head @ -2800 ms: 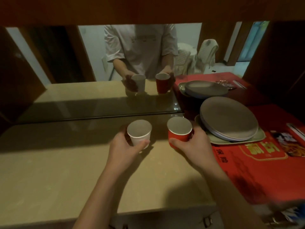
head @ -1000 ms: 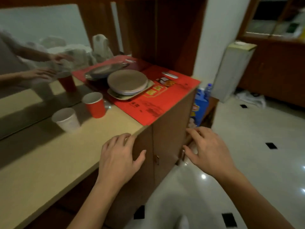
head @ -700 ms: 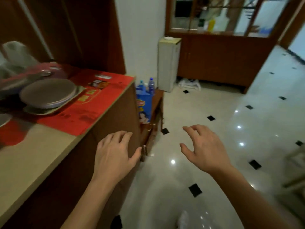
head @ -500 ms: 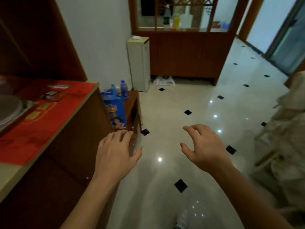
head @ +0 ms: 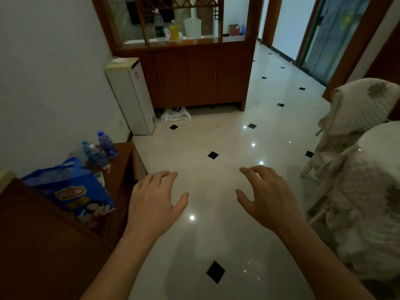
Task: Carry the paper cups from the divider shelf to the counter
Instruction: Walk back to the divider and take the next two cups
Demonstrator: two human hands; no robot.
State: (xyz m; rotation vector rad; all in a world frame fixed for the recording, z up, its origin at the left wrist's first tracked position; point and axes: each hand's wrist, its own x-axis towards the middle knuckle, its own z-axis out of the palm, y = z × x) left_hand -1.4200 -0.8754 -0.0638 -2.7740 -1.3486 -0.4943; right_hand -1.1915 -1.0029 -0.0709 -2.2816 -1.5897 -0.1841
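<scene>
Can't pick out any paper cups right now. The divider shelf [head: 184,41] is across the room, straight ahead. Its ledge carries a clear bottle [head: 159,26], a yellow bottle [head: 174,31] and a white jug [head: 192,27] around the middle. There's some small pale stuff beside them, way too small to say if it's cups.

Both my hands are empty. My left hand [head: 153,202] and right hand [head: 268,195] hang out in front of me over the tiled floor [head: 216,135], fingers loose and a bit curled, apart from each other, touching nothing.

The counter [head: 5,179] is just a pale sliver at the left edge of my view. Near it are a blue bag [head: 71,191] and a few water bottles [head: 106,146] on a low table [head: 124,154]. A covered chair [head: 357,109] sits off to my right.

My read: this is the empty-handed walk to the shelf, pickup not started. Next I need to cross the tiles, get close enough to actually find the cups on that ledge, and take them gently, since paper cups crush easy.
</scene>
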